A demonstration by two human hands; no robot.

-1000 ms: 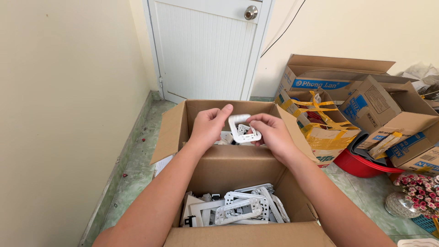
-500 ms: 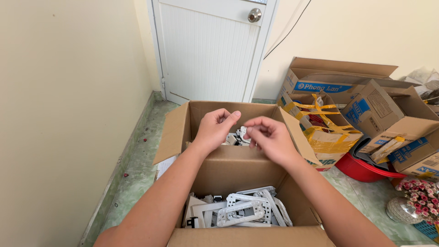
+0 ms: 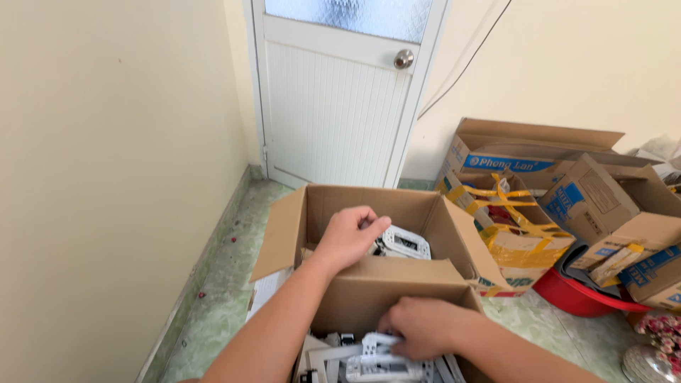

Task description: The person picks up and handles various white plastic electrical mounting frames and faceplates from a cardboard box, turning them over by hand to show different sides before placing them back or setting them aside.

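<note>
Two open cardboard boxes stand in front of me on the floor. My left hand (image 3: 347,237) reaches into the far box (image 3: 312,213), its fingers curled over white plastic switch plates (image 3: 404,243) lying inside. My right hand (image 3: 423,328) is down in the near box (image 3: 355,298), fingers closed around a white plastic frame piece (image 3: 379,347) on top of a pile of similar white parts. The palm side of each hand is hidden.
A white door (image 3: 340,99) with a round knob (image 3: 403,59) is straight ahead; a cream wall runs along the left. To the right sit several stacked cardboard boxes (image 3: 525,163), one strapped with yellow tape (image 3: 511,227), a red basin (image 3: 582,294) and flowers (image 3: 660,333).
Both hands held a white frame over the far box, then let it go there. My right hand has since come back to the near box and grasped a white part; the camera tilted up.
</note>
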